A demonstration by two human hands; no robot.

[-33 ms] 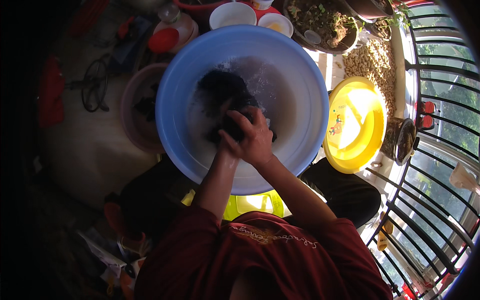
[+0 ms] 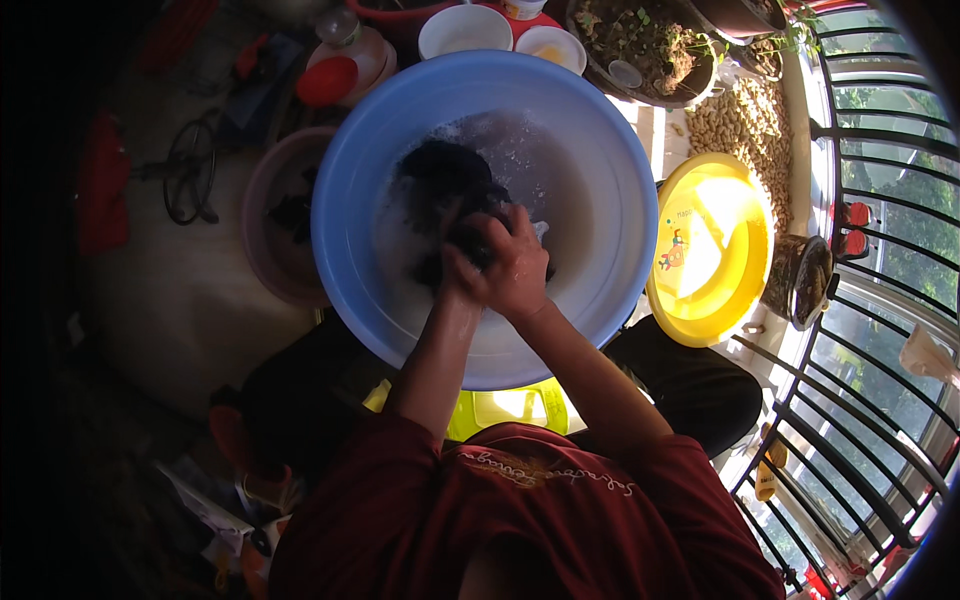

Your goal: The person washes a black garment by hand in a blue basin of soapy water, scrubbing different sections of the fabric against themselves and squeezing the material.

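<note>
Nothing shifted since the earlier frame. Head view: right hand (image 2: 515,265) clenched on dark wet cloth (image 2: 445,185) in the soapy blue basin (image 2: 350,200); left hand (image 2: 462,272) pressed beside it, grip hidden. Yellow basin (image 2: 745,290) just right.

Yellow plastic basin (image 2: 712,250) at right of frame, brownish bowl (image 2: 272,215) at left, two white bowls (image 2: 465,30) along top edge, potted plant (image 2: 640,45) upper right, black window bars (image 2: 880,300) far right, small fan (image 2: 188,185) upper left.
</note>
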